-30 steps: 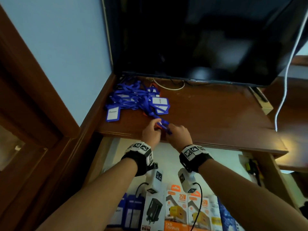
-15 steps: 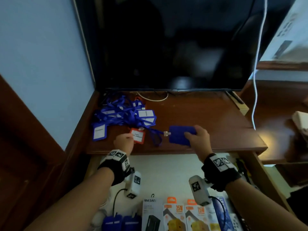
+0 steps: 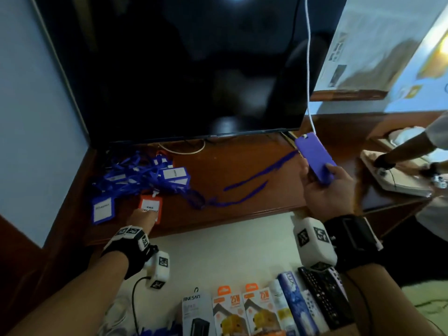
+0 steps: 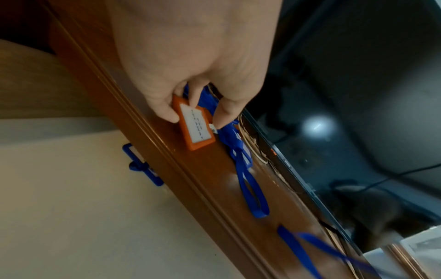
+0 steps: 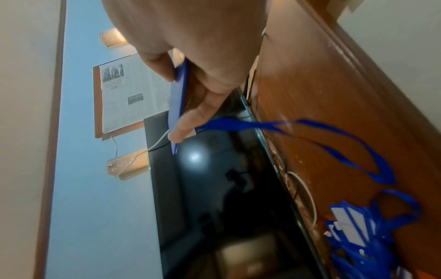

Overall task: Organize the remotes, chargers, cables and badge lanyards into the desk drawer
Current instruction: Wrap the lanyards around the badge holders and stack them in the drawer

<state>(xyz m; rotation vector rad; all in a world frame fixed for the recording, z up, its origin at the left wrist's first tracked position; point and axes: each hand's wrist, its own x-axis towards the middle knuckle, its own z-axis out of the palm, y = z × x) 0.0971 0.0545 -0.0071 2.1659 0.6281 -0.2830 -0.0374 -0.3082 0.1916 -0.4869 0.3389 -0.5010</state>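
A tangled pile of blue badge lanyards (image 3: 145, 175) lies on the brown desk top (image 3: 242, 166) at the left. My left hand (image 3: 143, 219) pinches an orange badge holder (image 3: 150, 207) at the pile's front edge; in the left wrist view the thumb and a finger of my left hand (image 4: 194, 117) grip the orange badge holder (image 4: 195, 125) flat on the wood. My right hand (image 3: 324, 185) holds a blue badge holder (image 3: 315, 157) lifted above the desk's right side. Its blue strap (image 3: 254, 180) trails back to the pile. In the right wrist view the blue badge holder (image 5: 176, 102) shows edge-on.
Below the desk edge, the open drawer (image 3: 230, 243) holds charger boxes (image 3: 232, 311) and remotes (image 3: 322, 299) along its near side. A dark TV (image 3: 181, 69) stands behind the pile, with a white cable (image 3: 309, 69) hanging at its right. Another person's arm (image 3: 400, 151) reaches in at the right.
My right hand has carried the blue badge holder up and to the right, drawing its strap out of the pile. My left hand stays on the orange badge holder.
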